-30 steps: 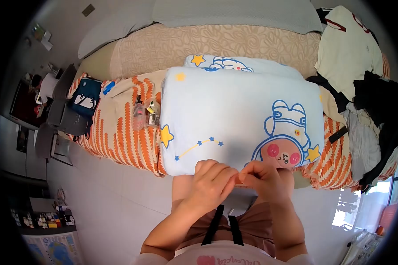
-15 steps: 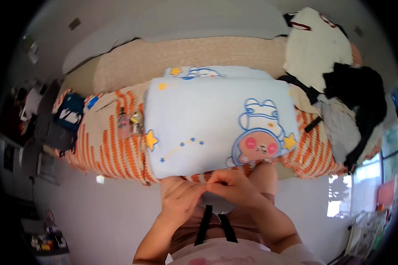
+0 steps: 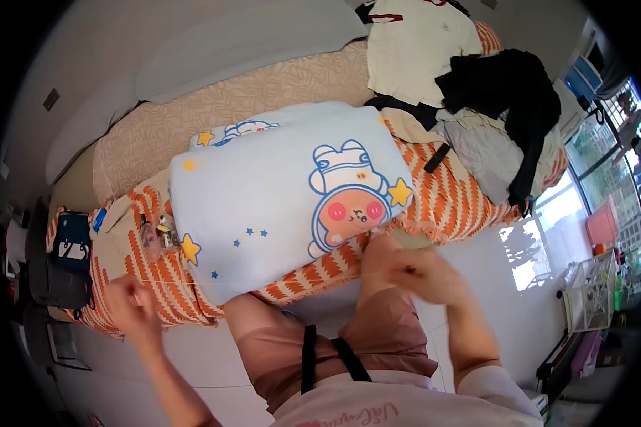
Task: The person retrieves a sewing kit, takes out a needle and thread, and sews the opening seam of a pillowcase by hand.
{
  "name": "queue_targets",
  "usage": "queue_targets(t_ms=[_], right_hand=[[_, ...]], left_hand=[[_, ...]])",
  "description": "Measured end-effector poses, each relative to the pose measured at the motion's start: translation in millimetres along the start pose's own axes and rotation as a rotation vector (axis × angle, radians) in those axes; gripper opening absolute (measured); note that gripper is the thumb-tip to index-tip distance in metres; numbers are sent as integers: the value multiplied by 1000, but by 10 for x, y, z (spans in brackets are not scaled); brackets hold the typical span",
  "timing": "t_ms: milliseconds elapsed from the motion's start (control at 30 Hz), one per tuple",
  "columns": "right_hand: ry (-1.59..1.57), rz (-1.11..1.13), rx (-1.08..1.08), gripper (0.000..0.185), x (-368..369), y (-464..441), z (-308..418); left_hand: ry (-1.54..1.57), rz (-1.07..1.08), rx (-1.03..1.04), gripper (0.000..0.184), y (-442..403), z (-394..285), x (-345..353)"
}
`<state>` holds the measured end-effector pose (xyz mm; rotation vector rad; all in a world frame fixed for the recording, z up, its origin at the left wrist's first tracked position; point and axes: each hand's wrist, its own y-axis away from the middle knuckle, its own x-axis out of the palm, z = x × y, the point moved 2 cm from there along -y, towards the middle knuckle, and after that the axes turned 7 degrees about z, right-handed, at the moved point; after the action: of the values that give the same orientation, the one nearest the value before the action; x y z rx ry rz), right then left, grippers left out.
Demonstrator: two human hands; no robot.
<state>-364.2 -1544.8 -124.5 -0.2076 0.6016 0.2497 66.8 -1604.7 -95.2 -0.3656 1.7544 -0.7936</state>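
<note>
A fine, pale thread is being held nearly straight between 2 bare hands, and it is crossing in front of a folded quilt's near edge; its middle is being nearly lost against the cloth. By the left hand 1 end is being pinched, the fingers being curled into a loose fist with thumb and forefinger together. By the right hand the other end is being gripped, its fingers likewise being folded inward; its outline is being softened by blur. The hands are being held well apart.

The quilt, pale blue and soft-looking, is being seen as a thick, round-cornered slab, printed with yellow stars and a pink-cheeked figure. Beneath it a woven cover is being spread, orange and cream, jagged-striped and fringed. A slim black remote is lying on it to the right; a clear bottle is resting to the left. Beyond, a beige cloth is being patterned by raised-looking scrolls, and a crumpled black garment is being heaped beside a white shirt.
</note>
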Motion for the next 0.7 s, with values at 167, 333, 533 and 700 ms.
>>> queue_targets(t_ms=[167, 333, 533, 700], right_hand=[[1, 13, 388, 6, -659, 652, -309], [-46, -56, 536, 9, -1065, 1102, -651], [-36, -97, 787, 10, -1485, 1255, -881], [-163, -122, 686, 14, -1652, 1327, -1349]], left_hand=[[-52, 21, -117, 3, 27, 711, -133], [-75, 42, -221, 8, 142, 1086, -136], [-153, 151, -393, 11, 334, 1787, -219], [-206, 164, -445, 11, 435, 2091, -351]])
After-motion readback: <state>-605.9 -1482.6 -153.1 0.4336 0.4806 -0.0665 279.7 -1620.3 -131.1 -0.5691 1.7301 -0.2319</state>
